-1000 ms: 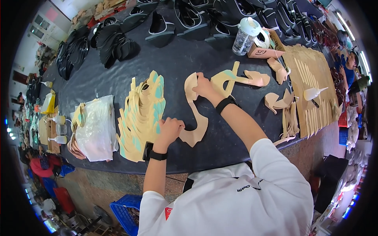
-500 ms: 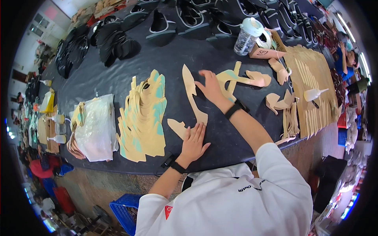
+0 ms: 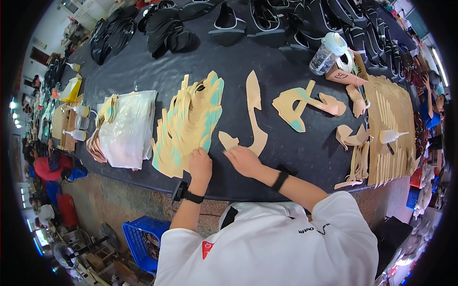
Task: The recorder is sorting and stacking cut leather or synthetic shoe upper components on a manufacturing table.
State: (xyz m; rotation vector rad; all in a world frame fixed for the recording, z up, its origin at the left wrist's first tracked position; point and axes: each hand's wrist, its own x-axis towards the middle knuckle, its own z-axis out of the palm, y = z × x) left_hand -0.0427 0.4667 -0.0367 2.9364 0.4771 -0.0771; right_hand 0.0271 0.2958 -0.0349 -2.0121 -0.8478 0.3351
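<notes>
A J-shaped beige cut piece (image 3: 253, 93), like a shoe upper part, lies flat on the dark table in front of me. My right hand (image 3: 244, 161) is over its lower curve, near the short left end; its fingertips are smeared by motion. My left hand (image 3: 201, 166) is closed at the lower right edge of a fanned stack of beige pieces (image 3: 179, 126) with pale green patches. What its fingers hold, if anything, is hidden. Right of the J-shaped piece lies a joined beige and pinkish shoe upper (image 3: 296, 102).
Far back stand black shoes (image 3: 265, 21). A clear bottle (image 3: 328, 53) and small carton (image 3: 344, 75) are at the back right. A glue bottle (image 3: 392, 137) rests on brown cardboard (image 3: 391, 105) with strips. A plastic bag (image 3: 126, 131) lies left; a blue basket (image 3: 138, 233) is below the table.
My left hand has left the J-shaped piece for the stack's edge. My right hand has come down from the piece's upper part to its lower curve. The view has shifted.
</notes>
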